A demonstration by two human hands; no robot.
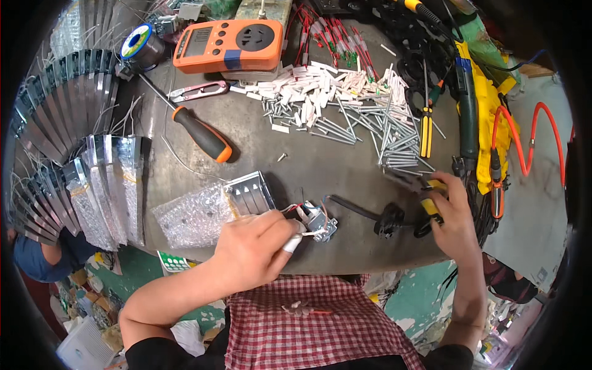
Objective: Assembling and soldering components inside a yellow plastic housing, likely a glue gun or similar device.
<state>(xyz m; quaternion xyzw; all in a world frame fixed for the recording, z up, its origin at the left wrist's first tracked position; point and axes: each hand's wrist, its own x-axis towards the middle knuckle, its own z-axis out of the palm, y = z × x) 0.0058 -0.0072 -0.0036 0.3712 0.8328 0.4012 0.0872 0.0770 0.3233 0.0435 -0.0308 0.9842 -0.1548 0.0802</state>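
Note:
My left hand (254,243), with a white cover on one fingertip, is closed in a pinch on a thin white wire. The wire runs to a small grey metal socket part (325,229) just right of the fingers, joined by coloured wires. Behind the hand lies a metal-cased circuit unit (250,194), partly inside bubble wrap (191,216). At the right, my right hand (456,216) is wrapped round yellow-and-black handled pliers (430,200), their dark jaws pointing left and blurred. A black cord with a plug (388,220) lies between the hands.
An orange meter (228,46) stands at the back, with a solder spool (142,46) left of it. A screwdriver (200,132), white sleeves (320,86) and long screws (394,135) lie on the table. Metal-cased units (61,92) line the left; an orange coiled cord (527,154) hangs right.

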